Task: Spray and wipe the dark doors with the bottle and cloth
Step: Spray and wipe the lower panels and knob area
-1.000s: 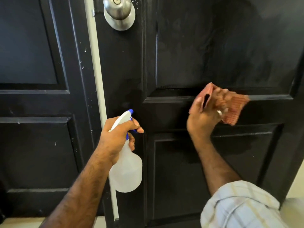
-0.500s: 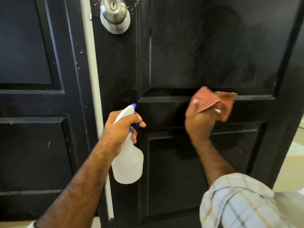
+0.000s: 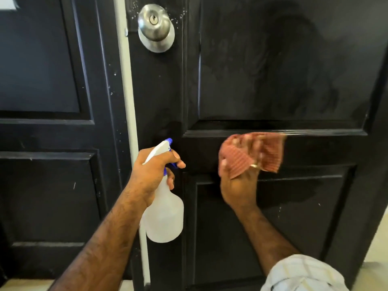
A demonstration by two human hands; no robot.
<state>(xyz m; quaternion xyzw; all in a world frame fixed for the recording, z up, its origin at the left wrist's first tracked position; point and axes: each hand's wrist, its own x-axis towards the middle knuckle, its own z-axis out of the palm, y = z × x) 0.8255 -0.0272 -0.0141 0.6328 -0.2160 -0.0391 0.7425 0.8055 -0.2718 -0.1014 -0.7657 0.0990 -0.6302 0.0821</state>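
Starting at far left: left door (image 3: 42, 80), dark, panelled, with pale specks near its right edge. A white strip (image 3: 128, 91) runs vertically between it and the right door (image 3: 273, 59). Knob (image 3: 155, 26), silver with keyhole, sits upper left on the right door; white droplets scattered around it. Left hand (image 3: 153, 171) grips the bottle (image 3: 163, 217) at the neck, fingers curled round it, index finger across the blue trigger; nozzle points up and right toward the door. Bottle translucent white, hanging below the hand, in front of the right door's left stile. Right hand (image 3: 237, 181) clutches the cloth (image 3: 262, 152), reddish and ribbed, fingers bunched into it, pressing it on the rail between upper and lower panels. Hand and cloth motion-blurred. Upper panel shows hazy streaks. Plaid sleeve (image 3: 304, 274) at lower right.
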